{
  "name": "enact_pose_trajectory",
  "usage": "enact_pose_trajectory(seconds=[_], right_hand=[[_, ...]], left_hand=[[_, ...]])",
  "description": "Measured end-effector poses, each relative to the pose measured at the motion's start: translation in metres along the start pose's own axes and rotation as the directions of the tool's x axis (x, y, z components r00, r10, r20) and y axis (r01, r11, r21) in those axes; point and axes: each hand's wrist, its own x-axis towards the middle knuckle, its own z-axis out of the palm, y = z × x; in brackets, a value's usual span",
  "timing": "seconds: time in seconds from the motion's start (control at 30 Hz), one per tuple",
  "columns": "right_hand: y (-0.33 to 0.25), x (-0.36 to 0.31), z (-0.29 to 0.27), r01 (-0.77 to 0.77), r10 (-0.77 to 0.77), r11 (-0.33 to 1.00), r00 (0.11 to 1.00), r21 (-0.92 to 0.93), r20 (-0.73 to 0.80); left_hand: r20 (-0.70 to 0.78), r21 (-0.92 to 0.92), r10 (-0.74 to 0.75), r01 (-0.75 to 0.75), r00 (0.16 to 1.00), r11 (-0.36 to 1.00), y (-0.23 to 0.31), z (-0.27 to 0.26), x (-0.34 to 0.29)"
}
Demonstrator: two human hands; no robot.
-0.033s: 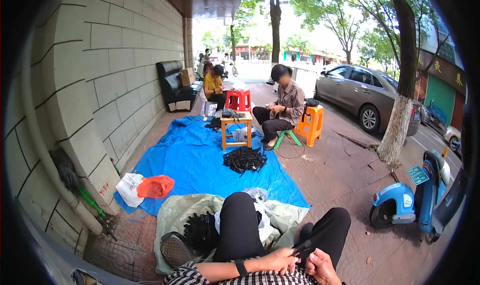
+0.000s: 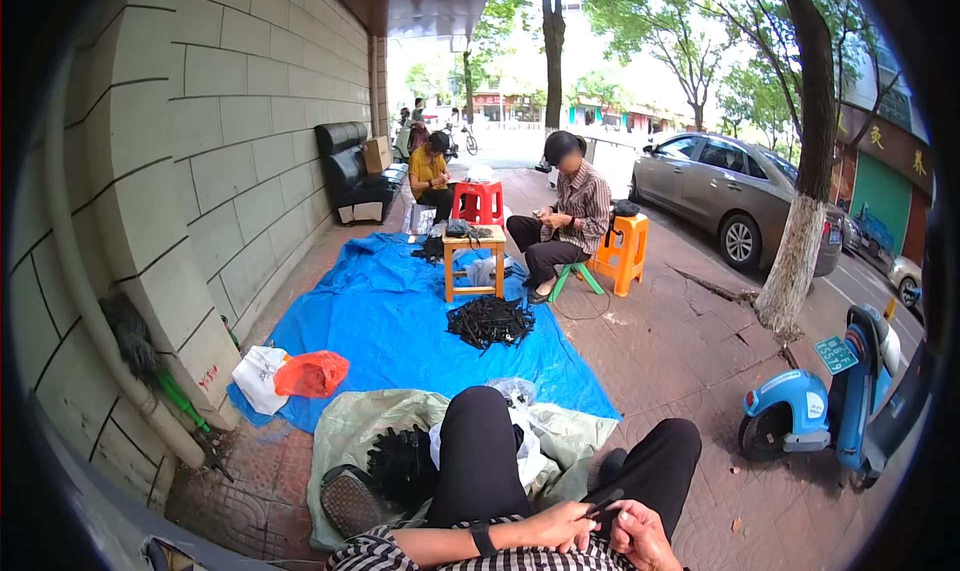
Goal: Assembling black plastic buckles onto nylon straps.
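Note:
Low in front of my body, my left hand (image 2: 566,525) is closed on a small dark strip-like piece (image 2: 606,504); its exact kind is too small to make out. Beside it, my right hand (image 2: 641,534) has its fingers curled in a pinch at the piece's near end. A black band is around my left wrist. Beyond my left foot, a heap of black parts (image 2: 402,467) lies on a pale green woven sheet (image 2: 352,418). White plastic bags (image 2: 530,458) lie between my knees, partly hidden by my leg.
A blue tarp (image 2: 385,321) carries a pile of black strips (image 2: 490,320), a wooden stool (image 2: 474,239) and a red bag (image 2: 312,374). Two people sit beyond, near a red stool (image 2: 478,203) and an orange stool (image 2: 627,253). A blue scooter (image 2: 800,401) stands right; a wall (image 2: 240,121) runs left.
My right hand's fingers have shifted slightly up and left toward the dark piece. The piece has turned a little between my hands. My left hand stays nearly in place.

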Motion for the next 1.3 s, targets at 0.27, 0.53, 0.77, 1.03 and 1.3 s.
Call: enact_pose_trajectory(seconds=[0.27,0.53,0.77,1.03,1.3], right_hand=[[0.011,0.0,0.007,0.113,-0.123,0.979,0.991,-0.169,-0.05],[-0.007,-0.013,0.035,0.164,-0.19,0.95,0.979,-0.264,-0.077],[0.008,-0.005,0.028,0.231,-0.26,0.928,0.964,-0.293,-0.062],[0.006,0.0,0.006,-0.256,0.27,0.887,0.963,0.384,0.02],[0.018,0.006,0.002,-0.341,0.352,0.888,0.936,0.308,0.02]], left_hand=[[0.016,0.072,0.149,-0.15,0.989,0.986,-0.008,0.005,-0.008],[-0.038,-0.049,0.172,-0.174,0.984,0.984,-0.007,0.008,-0.011],[-0.054,0.073,0.301,-0.297,0.952,0.952,-0.028,0.008,0.001],[-0.262,0.162,0.26,-0.223,0.93,0.961,-0.01,-0.004,-0.007],[-0.188,0.364,0.311,-0.228,0.932,0.903,0.024,0.009,-0.013]])
